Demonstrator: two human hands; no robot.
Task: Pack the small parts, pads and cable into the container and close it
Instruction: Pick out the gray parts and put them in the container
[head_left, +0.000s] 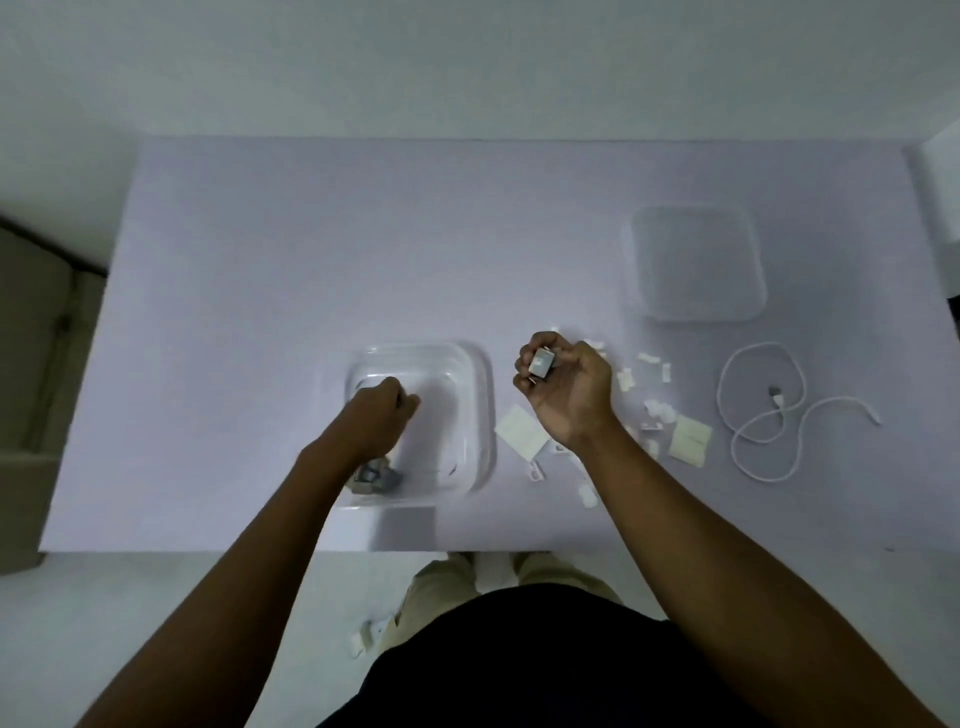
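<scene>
A clear plastic container (470, 395) stands open near the table's front edge. My left hand (382, 410) hovers over it with curled fingers; what it holds, if anything, is hidden. A grey part (376, 478) lies in the container's near corner. My right hand (563, 387), just right of the container, grips a small grey square part (542, 362). White pads (519, 431) (688, 436) and several small white parts (647, 358) lie scattered to the right. The white cable (763, 405) is looped further right. The clear lid (696, 262) lies behind them.
The pale table (311, 249) ends at a front edge close to my body. A few small white pieces (363, 636) lie on the floor by my leg. A dark sofa edge (31, 312) is at the left, a white object (943, 192) at the far right.
</scene>
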